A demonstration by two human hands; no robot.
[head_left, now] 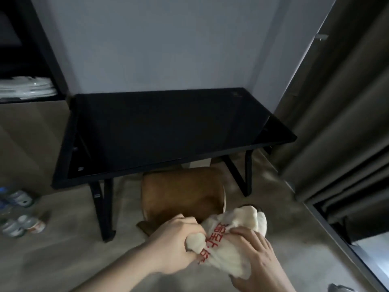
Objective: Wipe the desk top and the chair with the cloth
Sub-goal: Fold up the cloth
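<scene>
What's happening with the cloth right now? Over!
Left hand and right hand both gripping bunched cloth. Desk top bare. Chair tucked underneath.

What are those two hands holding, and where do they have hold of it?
A bunched white cloth with red print. The left hand pinches a gathered end of it; the right hand grips the other side from above.

Bare left hand (171,242), bare right hand (257,262), sleeveless forearms
</scene>
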